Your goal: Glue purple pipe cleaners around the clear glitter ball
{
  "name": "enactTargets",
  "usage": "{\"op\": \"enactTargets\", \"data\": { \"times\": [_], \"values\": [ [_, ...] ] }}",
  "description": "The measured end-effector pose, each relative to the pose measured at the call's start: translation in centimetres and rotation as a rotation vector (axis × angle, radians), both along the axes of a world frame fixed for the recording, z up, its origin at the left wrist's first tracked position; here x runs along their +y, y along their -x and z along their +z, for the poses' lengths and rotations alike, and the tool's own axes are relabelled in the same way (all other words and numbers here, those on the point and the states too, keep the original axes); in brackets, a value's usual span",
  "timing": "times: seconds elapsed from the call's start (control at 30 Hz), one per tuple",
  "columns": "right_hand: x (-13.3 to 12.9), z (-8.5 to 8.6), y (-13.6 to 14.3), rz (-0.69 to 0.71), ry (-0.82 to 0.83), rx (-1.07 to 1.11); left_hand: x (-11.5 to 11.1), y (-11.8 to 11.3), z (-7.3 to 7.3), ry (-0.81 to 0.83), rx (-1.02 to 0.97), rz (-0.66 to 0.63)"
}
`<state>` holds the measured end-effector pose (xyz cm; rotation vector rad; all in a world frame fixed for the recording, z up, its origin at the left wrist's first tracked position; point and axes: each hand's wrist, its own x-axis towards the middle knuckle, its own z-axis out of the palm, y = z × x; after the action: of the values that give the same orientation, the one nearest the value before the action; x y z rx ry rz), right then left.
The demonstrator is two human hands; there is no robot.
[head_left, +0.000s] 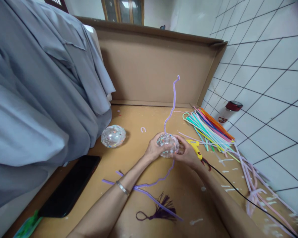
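Between my two hands is a clear, faceted ball with coloured flecks (167, 145), raised a little over the table. My left hand (154, 147) curls round its left side, thumb across the front. On the other side, my right hand (186, 152) grips it with bent fingers. A twisted lilac pipe cleaner (174, 96) sticks up from the top of the ball. Below it, another lilac pipe cleaner length (151, 183) trails down to the left and passes under my left forearm. A dark purple tassel (161, 213) with a loop lies near the front.
A second clear ball (113, 136) rests at left, near a phone (69, 186) and grey cloth (39, 82). Rightward lie a yellow glue gun (195, 148) with its black cord, coloured pipe cleaners (208, 127) and a red-lidded jar (229, 112). A cardboard panel (156, 66) stands behind.
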<state>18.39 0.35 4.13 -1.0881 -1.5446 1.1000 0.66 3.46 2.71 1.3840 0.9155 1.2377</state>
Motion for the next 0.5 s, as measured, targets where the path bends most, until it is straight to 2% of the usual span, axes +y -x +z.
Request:
{"op": "enactTargets", "data": {
  "times": [0.37,0.5],
  "values": [
    [-0.03,0.32,-0.20,0.001,-0.156,-0.197,-0.01,0.03,0.16,0.019,-0.048,-0.028],
    [-0.07,0.27,-0.21,-0.003,-0.167,-0.230,0.13,0.09,0.02,0.023,-0.055,-0.020]
  ]
}}
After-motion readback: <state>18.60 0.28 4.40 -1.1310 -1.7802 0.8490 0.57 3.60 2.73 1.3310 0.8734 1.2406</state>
